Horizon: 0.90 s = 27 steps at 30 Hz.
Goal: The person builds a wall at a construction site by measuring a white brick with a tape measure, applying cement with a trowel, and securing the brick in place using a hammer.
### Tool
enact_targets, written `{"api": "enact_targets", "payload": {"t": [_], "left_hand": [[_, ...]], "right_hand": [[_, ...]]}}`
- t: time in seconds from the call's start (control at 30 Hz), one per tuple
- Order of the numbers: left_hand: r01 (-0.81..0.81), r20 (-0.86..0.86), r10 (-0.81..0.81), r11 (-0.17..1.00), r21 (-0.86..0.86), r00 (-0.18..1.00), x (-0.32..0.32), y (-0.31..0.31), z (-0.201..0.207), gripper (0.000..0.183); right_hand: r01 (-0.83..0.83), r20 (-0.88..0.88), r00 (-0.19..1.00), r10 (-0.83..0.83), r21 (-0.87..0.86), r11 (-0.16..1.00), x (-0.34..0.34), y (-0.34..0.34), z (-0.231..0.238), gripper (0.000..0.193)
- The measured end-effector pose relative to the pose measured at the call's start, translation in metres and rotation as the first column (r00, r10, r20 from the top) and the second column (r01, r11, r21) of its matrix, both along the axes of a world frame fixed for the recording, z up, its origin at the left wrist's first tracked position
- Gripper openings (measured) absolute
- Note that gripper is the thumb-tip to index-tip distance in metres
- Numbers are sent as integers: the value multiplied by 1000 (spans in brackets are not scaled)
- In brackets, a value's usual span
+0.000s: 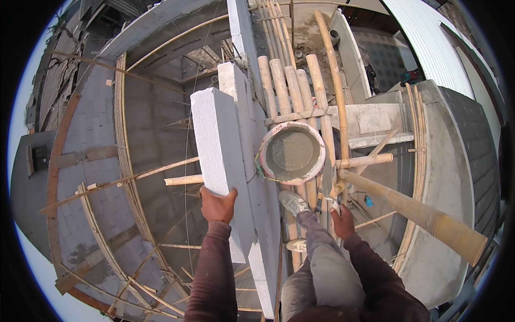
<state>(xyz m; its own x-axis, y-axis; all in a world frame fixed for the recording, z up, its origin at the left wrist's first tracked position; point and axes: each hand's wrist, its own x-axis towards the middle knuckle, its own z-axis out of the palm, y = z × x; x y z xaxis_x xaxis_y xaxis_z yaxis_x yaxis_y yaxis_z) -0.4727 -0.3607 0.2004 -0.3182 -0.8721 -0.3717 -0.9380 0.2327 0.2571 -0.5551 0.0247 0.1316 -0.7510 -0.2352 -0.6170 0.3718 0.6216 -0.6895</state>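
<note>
My left hand [219, 205] grips the near end of a white lightweight block [210, 139], thumb on one side and fingers on the other. The block lies along the top of a grey block wall [257, 198]. Low at my right side, my right hand [343, 221] is closed round the pale handle of a trowel [327, 180], its narrow grey blade pointing away from me. Beside the wall stands a round bucket [322, 154] with a pinkish rim, holding wet grey mortar [291, 150]. The trowel blade is close to the bucket's right side.
I stand on a scaffold of bamboo poles [294, 91], one shoe [294, 203] just short of the bucket. A thick bamboo pole [413, 206] slants across on my right. Left of the wall is a deep drop with thinner poles [123, 180] and a thin taut string [188, 129].
</note>
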Motion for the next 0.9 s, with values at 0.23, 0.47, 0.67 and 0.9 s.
{"api": "enact_targets", "payload": {"t": [0.23, 0.47, 0.67, 0.9], "left_hand": [[4, 96, -4, 1000, -1, 995, -5, -14, -9, 79], [6, 75, -7, 1000, 17, 997, -11, -10, -10, 79], [17, 92, -20, 999, 33, 996, -11, -11, -9, 80], [30, 61, -31, 999, 27, 998, -11, -10, -8, 77]], "right_hand": [[-58, -72, 996, 59, 24, 998, -12, -6, 2, 34], [-11, 8, 1000, 11, 5, 1000, -8, 5, -15, 33], [37, 25, 999, -36, -40, 999, -5, -1, -11, 28], [70, 109, 992, -63, -57, 996, -12, -13, 0, 29]]}}
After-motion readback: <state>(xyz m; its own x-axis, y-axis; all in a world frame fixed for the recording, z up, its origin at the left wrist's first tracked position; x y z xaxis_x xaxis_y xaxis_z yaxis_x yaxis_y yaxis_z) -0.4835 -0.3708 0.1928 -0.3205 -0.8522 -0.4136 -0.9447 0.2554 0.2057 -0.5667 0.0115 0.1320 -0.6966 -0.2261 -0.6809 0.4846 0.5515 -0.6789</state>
